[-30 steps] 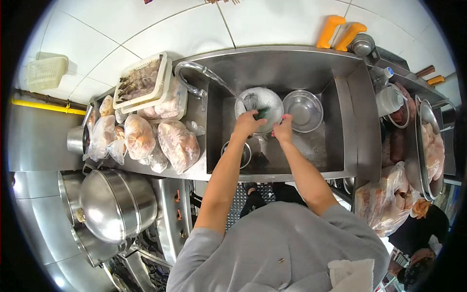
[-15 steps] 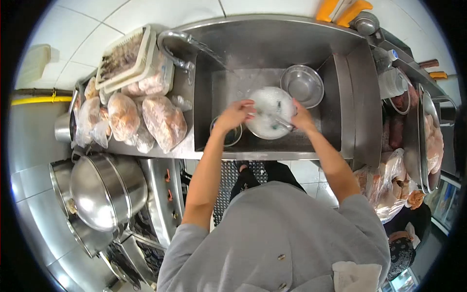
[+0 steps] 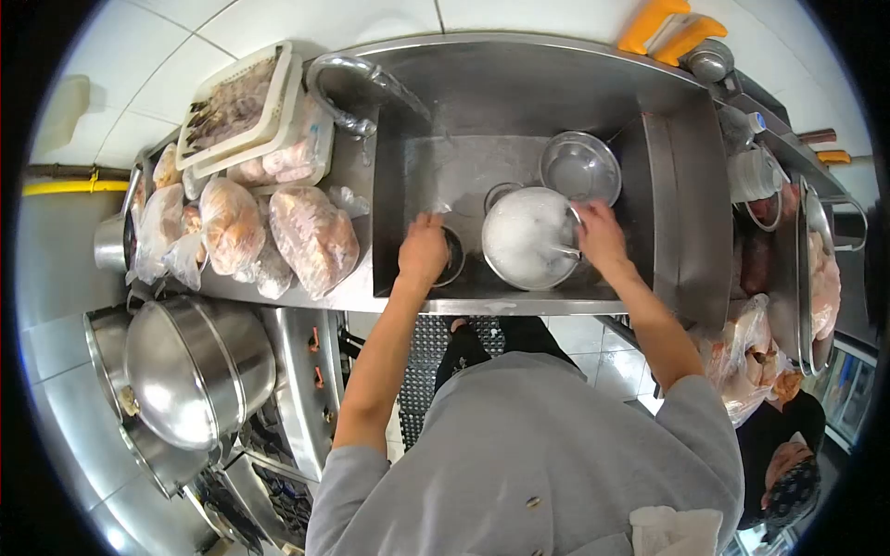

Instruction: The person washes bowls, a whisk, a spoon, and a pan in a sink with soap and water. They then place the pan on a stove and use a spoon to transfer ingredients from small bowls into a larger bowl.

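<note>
left hand (image 3: 425, 248) has moved away from the foam-filled bowl (image 3: 527, 236), now at a small round bowl (image 3: 454, 263) in the sink's (image 3: 464, 167) near left corner; right hand (image 3: 601, 232), apart, meets the foamy one's right rim, both grips unclear.

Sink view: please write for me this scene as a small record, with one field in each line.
Place: metal sink
Left hand: fingers at a small round container near the front edge; grip hidden
Right hand: at the rim of a foam-filled bowl; firmness of grip unclear
Behind foamy bowl: shiny metal bowl
Left counter: faucet, bagged meat, pale tray
Behind sink, right: two orange handles
</note>
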